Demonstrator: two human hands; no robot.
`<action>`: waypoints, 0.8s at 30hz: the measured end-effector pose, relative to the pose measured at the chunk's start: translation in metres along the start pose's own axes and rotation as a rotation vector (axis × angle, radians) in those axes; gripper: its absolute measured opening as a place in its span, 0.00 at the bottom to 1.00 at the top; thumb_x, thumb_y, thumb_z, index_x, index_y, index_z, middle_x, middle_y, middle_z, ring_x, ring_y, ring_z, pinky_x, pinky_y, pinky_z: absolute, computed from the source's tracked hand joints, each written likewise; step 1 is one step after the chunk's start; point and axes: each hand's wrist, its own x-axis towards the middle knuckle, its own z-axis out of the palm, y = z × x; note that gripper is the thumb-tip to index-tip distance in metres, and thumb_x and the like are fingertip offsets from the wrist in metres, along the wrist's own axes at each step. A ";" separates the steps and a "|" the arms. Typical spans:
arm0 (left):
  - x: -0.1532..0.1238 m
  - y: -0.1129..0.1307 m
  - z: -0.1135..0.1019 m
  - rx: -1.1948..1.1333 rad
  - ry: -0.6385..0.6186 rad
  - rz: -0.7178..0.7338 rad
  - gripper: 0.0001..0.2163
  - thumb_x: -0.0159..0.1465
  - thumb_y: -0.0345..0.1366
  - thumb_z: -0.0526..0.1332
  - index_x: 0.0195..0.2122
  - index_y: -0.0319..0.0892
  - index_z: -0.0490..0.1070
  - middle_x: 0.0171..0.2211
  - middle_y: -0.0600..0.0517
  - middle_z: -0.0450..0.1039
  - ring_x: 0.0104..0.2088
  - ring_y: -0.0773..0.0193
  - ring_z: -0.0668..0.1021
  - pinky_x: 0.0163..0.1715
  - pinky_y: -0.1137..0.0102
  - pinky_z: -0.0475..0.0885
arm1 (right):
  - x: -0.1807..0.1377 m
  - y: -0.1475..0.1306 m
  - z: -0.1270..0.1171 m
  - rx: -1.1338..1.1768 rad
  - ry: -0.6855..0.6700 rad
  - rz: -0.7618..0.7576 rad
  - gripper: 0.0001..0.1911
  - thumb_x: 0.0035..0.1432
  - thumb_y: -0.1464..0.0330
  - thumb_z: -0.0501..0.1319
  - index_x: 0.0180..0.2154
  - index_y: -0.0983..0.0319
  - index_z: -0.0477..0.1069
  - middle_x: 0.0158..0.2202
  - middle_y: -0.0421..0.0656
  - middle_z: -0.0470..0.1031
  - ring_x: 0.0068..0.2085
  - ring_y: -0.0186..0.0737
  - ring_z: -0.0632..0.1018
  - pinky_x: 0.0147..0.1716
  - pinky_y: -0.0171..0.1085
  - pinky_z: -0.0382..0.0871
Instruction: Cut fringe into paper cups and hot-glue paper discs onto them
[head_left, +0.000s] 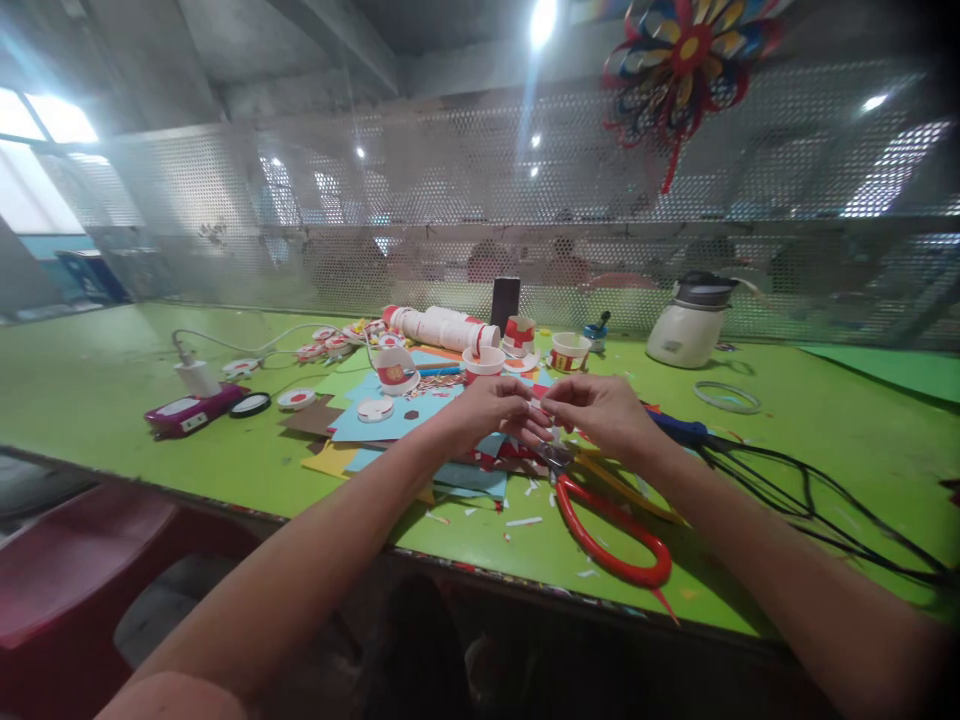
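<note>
My left hand [499, 408] and my right hand [600, 412] meet over the middle of the green table [112, 390]. Both pinch a small white and red paper piece [538, 408] between their fingertips. Under the hands lie coloured paper sheets [397, 415] and scraps. Red-handled scissors [607, 530] rest on the table just below my right wrist. Several paper cups [484, 362] with red bands stand beyond the hands, beside a stack of cups [442, 327] lying on its side.
A white kettle [690, 320] stands at the back right. Black cables [810, 500] run off to the right. A pink device [186, 412] with a white plug sits at the left. A perforated metal screen [450, 200] backs the table, and a paper pinwheel [686, 50] hangs on it.
</note>
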 end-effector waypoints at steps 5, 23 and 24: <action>-0.003 0.000 0.001 -0.007 -0.009 0.000 0.02 0.58 0.22 0.56 0.31 0.33 0.66 0.27 0.44 0.76 0.28 0.64 0.79 0.29 0.70 0.74 | -0.003 -0.007 0.001 -0.142 -0.036 -0.049 0.06 0.47 0.67 0.63 0.25 0.64 0.75 0.20 0.40 0.73 0.22 0.34 0.71 0.24 0.34 0.63; 0.002 -0.009 -0.002 -0.058 -0.009 0.028 0.06 0.60 0.22 0.52 0.28 0.35 0.64 0.21 0.49 0.74 0.22 0.65 0.78 0.27 0.69 0.74 | 0.000 0.007 -0.003 -0.122 -0.042 -0.011 0.17 0.45 0.55 0.65 0.26 0.64 0.75 0.19 0.41 0.73 0.20 0.33 0.70 0.19 0.33 0.61; 0.002 -0.009 -0.002 -0.056 -0.012 0.027 0.05 0.60 0.22 0.53 0.28 0.34 0.64 0.21 0.49 0.74 0.23 0.65 0.79 0.27 0.69 0.75 | 0.000 0.007 -0.003 -0.124 -0.042 -0.008 0.17 0.45 0.55 0.65 0.26 0.64 0.75 0.19 0.41 0.73 0.20 0.33 0.69 0.19 0.33 0.61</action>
